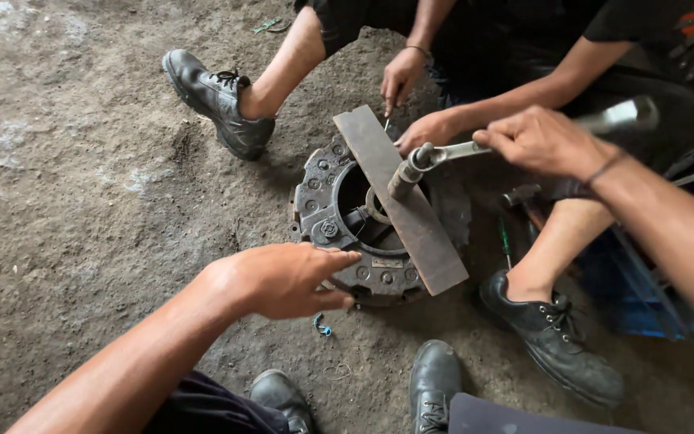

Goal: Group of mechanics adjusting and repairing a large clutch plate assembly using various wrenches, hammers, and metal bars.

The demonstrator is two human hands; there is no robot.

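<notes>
While on wrench (455, 151), right hand (541, 141).

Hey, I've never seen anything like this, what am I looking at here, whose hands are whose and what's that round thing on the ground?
This is one view from a camera on a person's head, looking down. Their left hand rests on the rim of a round, dark metal machine part lying on a dirt floor. Their right hand grips a metal wrench fitted onto a socket at the part's centre. A flat metal bar lies across it. A second person sits opposite, with one hand on the bar.
</notes>
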